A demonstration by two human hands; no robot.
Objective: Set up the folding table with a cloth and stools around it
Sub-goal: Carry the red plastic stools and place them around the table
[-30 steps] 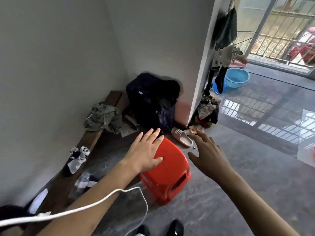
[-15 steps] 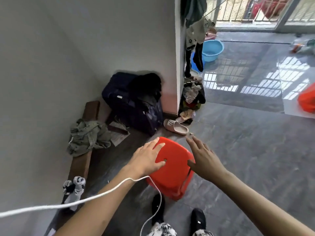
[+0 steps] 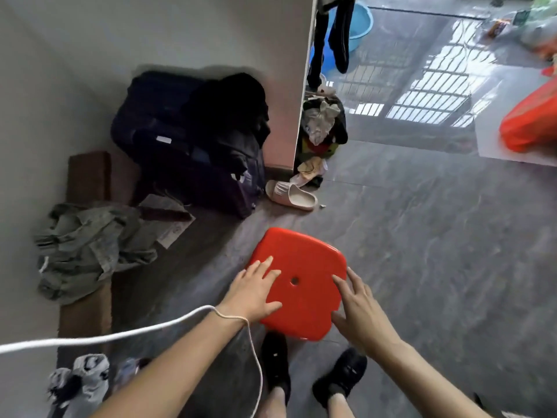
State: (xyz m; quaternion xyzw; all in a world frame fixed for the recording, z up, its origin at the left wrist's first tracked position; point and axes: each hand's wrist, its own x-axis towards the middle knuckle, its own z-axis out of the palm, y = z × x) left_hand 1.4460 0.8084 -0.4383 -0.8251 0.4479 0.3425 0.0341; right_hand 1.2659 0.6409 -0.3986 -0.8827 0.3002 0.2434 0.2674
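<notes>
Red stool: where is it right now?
In the head view, the red stool stands on the floor at lower centre, under the left hand and right hand, just ahead of the person's shoes.

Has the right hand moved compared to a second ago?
Yes. The right hand was off the stool's far side, close to the beige slipper; now it has come back from the slipper onto the red stool's right edge.

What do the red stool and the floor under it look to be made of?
The red stool looks like moulded plastic: a glossy one-piece seat with rounded corners and a small moulded centre hole. The floor looks like polished grey stone or stone-look tile, with veined marking, faint joints and window reflections; which one is unclear.
</notes>
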